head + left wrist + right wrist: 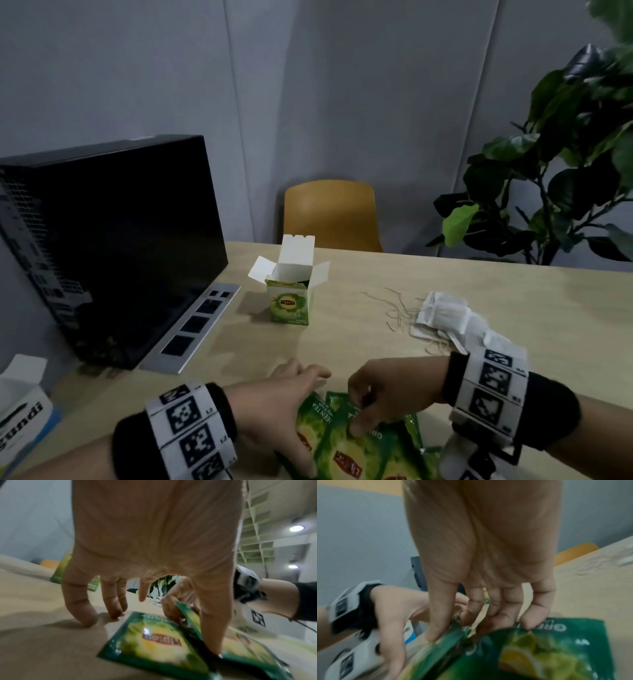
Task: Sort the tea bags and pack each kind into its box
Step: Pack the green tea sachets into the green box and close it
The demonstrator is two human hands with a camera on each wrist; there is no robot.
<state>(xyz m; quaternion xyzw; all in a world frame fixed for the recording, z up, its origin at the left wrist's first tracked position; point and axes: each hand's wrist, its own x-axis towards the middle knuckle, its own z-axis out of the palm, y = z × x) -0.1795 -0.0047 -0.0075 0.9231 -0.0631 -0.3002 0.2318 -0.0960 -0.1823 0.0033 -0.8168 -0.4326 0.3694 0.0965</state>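
Several green tea sachets lie overlapped at the near table edge. My right hand pinches the top edge of one green sachet between thumb and fingers, lifting that edge. My left hand lies spread beside them, its fingers touching the table and its thumb pressing down where the sachets overlap. The green tea box stands farther back with its flaps open. A pile of white tea bags with loose strings lies to the right, partly behind my right wrist.
A black computer case and a silver power strip fill the table's left side. A white and blue carton sits at the near left. A yellow chair and a leafy plant stand beyond the table.
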